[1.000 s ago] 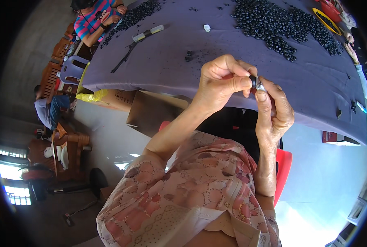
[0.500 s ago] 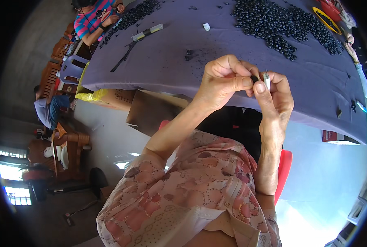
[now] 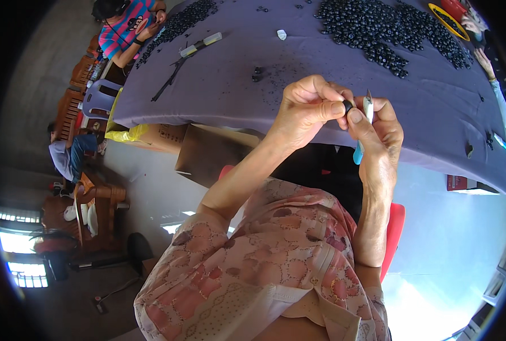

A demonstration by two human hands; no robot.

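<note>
Black ring (image 3: 348, 106) pinched tight in my left hand (image 3: 310, 111), right hand (image 3: 381, 133) gripping the small knife (image 3: 364, 122); shave gently, blade away from thumb.

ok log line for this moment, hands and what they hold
left hand: pinches small black ring | right hand: grips blue-handled knife, blade up | purple table

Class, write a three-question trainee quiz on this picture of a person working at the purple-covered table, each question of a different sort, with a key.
1. True or false: the left hand pinches a small black ring.
2. The right hand holds: A) a blue-handled knife B) a spoon C) a brush
3. What covers the table at the far right?

Key: 1 true; 2 A; 3 a heap of black rings.
</note>
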